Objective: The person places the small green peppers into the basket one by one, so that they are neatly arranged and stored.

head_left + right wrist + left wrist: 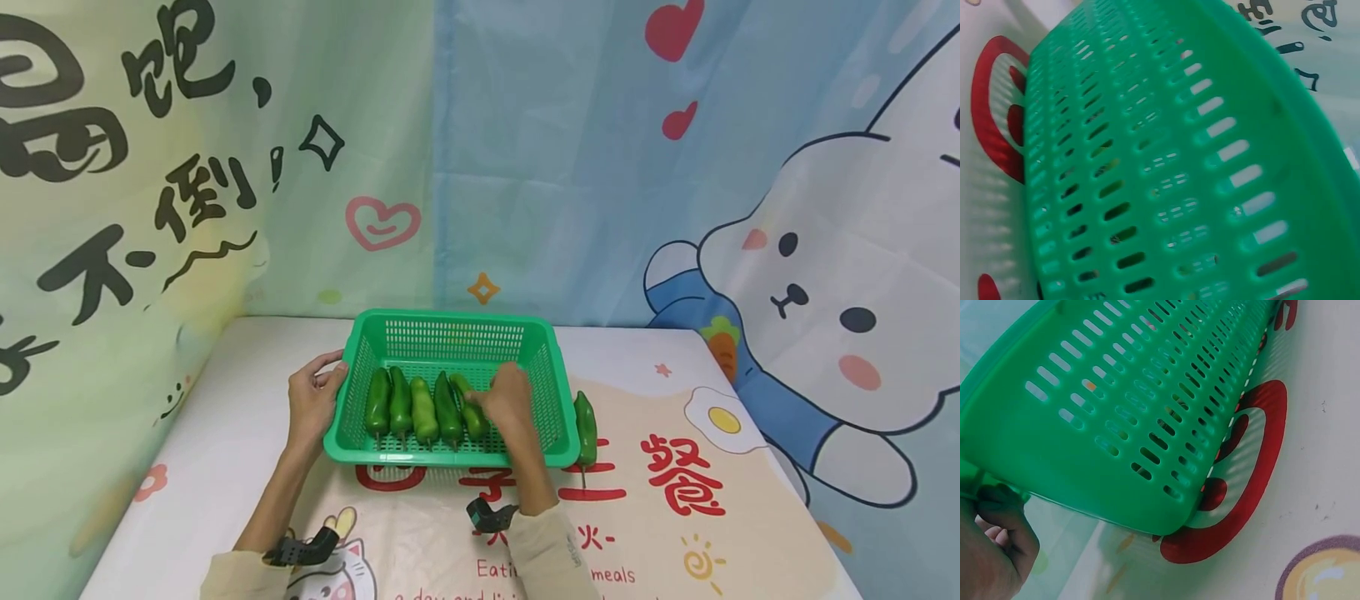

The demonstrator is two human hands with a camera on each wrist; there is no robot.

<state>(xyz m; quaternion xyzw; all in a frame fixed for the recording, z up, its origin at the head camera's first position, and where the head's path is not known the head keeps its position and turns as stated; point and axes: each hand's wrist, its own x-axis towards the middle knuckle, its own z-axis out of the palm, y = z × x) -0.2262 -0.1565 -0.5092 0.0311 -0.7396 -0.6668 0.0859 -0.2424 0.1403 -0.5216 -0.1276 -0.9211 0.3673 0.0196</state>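
Observation:
A green plastic basket [457, 317] with slotted walls stands on the table. Several green peppers [423, 412] lie side by side in it, stems toward the person. My left hand [311, 400] grips the basket's left rim; its curled fingers and thumb show at the rim in the left wrist view. Inside the basket, my right hand [512, 404] holds the rightmost green pepper [474, 421] of the row, its thumb side against it; some fingers are hidden. The right wrist view shows the slotted wall, with that hand out of sight. Outside, another green pepper [586, 429] lies beside the basket's right wall.
A printed cloth [660, 542] with red characters covers the table. Patterned curtains [517, 167] hang behind the table and at its left. Each wrist wears a black camera mount [303, 548].

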